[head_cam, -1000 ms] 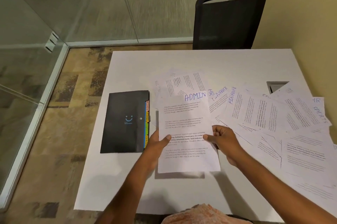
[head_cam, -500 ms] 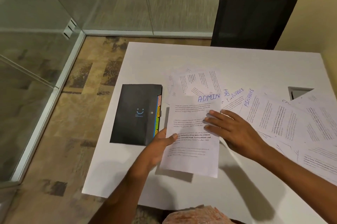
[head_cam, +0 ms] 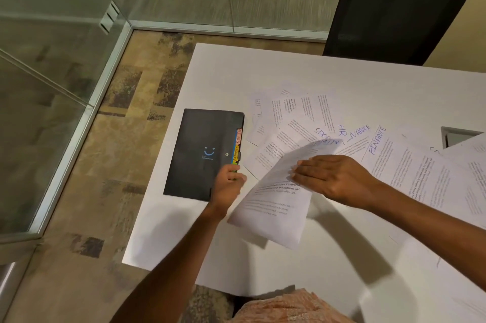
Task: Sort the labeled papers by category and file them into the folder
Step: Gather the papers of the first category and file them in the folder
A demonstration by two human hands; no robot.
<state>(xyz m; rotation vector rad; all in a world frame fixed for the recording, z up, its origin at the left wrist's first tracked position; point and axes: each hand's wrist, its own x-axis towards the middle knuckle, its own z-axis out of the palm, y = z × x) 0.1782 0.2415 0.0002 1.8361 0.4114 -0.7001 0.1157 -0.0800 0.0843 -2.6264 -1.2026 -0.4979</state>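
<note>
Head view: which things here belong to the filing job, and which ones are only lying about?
Job: black folder, lifted sheet, spread labeled papers, left hand, right hand.
Lying about: black chair, table cutout, glass wall.

Folder (head_cam: 200,154) on table (head_cam: 342,270), left of papers (head_cam: 410,172); chair (head_cam: 399,6) behind.

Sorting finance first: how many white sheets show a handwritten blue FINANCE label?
2: one FINANCE sheet right of the HR label, another beside it, further right. Overlaps may hide more.
</note>
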